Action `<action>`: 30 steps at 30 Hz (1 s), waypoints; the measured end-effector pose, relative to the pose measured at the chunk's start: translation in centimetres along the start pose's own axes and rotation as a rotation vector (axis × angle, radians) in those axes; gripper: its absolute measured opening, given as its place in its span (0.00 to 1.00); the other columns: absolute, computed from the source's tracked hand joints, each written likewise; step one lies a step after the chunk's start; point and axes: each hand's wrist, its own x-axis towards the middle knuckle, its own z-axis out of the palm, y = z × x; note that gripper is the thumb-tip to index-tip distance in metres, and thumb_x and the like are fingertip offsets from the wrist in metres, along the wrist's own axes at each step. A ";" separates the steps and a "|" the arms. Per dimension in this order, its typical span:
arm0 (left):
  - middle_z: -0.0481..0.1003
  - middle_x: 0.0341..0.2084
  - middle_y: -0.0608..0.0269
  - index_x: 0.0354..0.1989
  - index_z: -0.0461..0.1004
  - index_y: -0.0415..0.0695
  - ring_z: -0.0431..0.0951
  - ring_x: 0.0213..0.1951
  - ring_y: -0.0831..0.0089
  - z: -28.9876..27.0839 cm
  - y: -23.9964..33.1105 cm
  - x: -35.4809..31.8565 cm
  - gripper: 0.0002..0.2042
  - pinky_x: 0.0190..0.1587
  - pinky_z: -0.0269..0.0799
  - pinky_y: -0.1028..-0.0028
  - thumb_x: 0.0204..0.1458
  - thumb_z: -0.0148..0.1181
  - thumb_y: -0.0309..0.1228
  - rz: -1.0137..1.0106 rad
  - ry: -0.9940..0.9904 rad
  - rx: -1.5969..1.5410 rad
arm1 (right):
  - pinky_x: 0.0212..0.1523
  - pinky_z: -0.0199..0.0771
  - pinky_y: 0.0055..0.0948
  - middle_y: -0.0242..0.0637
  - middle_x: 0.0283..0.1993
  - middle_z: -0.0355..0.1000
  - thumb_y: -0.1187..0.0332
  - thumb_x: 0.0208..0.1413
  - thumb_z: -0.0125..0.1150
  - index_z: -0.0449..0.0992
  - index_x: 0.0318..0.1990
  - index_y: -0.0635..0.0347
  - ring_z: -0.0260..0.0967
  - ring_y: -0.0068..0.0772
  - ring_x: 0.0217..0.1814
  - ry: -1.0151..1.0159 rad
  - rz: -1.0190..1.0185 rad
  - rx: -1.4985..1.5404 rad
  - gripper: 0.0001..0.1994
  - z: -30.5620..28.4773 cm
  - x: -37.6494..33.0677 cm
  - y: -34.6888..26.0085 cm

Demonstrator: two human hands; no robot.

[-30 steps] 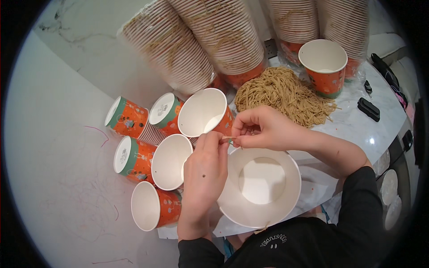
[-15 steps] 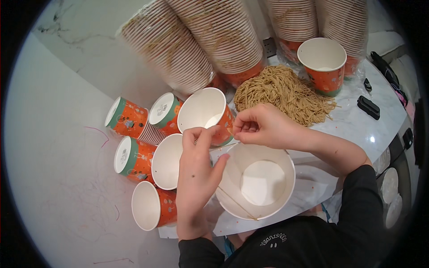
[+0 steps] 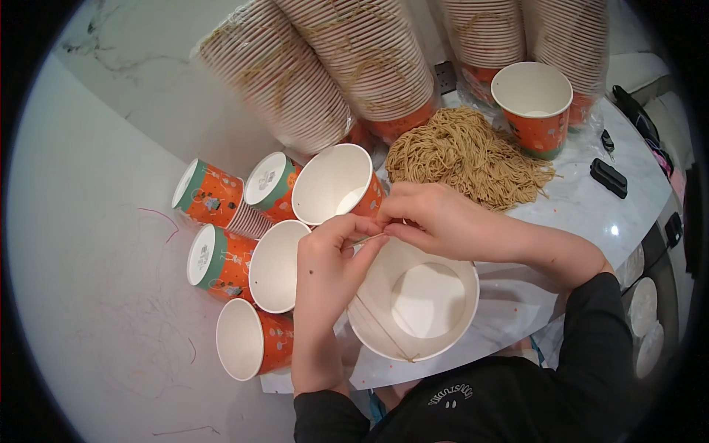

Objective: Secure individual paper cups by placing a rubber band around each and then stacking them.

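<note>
A large white-lined paper bucket [image 3: 459, 323] stands in front of me with its mouth facing up. A thin tan cord [image 3: 385, 328] is attached at its near rim and stretches across the mouth toward my hands. Over the far left side of the rim, my left hand [image 3: 325, 258] pinches the cord between thumb and fingers. My right hand [image 3: 437, 220] touches the left fingertips, its fingers closed on the same cord. The fingers hide the cord's end and the far rim there.
Several orange paper buckets [image 3: 277, 343] lie on their sides at the left. A pile of tan cords [image 3: 473, 159] sits behind my right hand, with another upright bucket [image 3: 533, 122] beyond it. Tall wrapped bucket stacks [image 3: 369, 66] stand at the back. A black object [image 3: 608, 178] lies at right.
My right hand has moved down and left to meet my left fingertips, having been apart from them. The bucket has shifted slightly left.
</note>
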 end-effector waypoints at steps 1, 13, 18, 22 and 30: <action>0.78 0.31 0.69 0.34 0.80 0.35 0.74 0.29 0.88 -0.1 0.1 0.2 0.05 0.28 0.68 0.83 0.51 0.70 0.20 -0.139 -0.067 -0.018 | 0.43 0.74 0.44 0.45 0.38 0.73 0.71 0.57 0.62 0.78 0.38 0.63 0.75 0.51 0.42 -0.006 -0.007 -0.005 0.05 0.0 0.0 0.0; 0.80 0.30 0.66 0.41 0.78 0.33 0.78 0.34 0.84 -0.1 -2.0 1.5 0.09 0.38 0.73 0.82 0.51 0.63 0.18 -0.217 -0.198 -0.354 | 0.41 0.75 0.41 0.42 0.37 0.73 0.74 0.59 0.60 0.74 0.37 0.63 0.75 0.45 0.40 -0.102 0.082 0.146 0.03 -0.6 0.3 -0.5; 0.81 0.32 0.62 0.42 0.78 0.31 0.78 0.34 0.82 -0.2 -2.7 1.7 0.09 0.39 0.73 0.82 0.52 0.61 0.19 -0.203 -0.297 -0.353 | 0.43 0.74 0.42 0.42 0.38 0.71 0.73 0.57 0.60 0.74 0.35 0.63 0.73 0.48 0.41 -0.081 -0.104 -0.008 0.03 -0.4 0.1 0.4; 0.83 0.33 0.61 0.38 0.80 0.34 0.80 0.34 0.81 -0.6 -2.0 2.1 0.05 0.36 0.73 0.82 0.56 0.62 0.23 -0.289 -0.297 -0.556 | 0.42 0.74 0.44 0.42 0.39 0.71 0.70 0.54 0.65 0.75 0.33 0.64 0.73 0.50 0.42 -0.004 -0.156 -0.047 0.07 -0.4 -0.2 -0.3; 0.83 0.34 0.59 0.40 0.80 0.33 0.79 0.32 0.82 -0.7 -3.0 2.5 0.06 0.34 0.71 0.83 0.56 0.64 0.23 -0.303 -0.283 -0.627 | 0.37 0.77 0.36 0.41 0.40 0.71 0.71 0.53 0.71 0.77 0.37 0.62 0.75 0.42 0.38 0.156 -0.125 -0.124 0.08 1.5 -0.3 0.3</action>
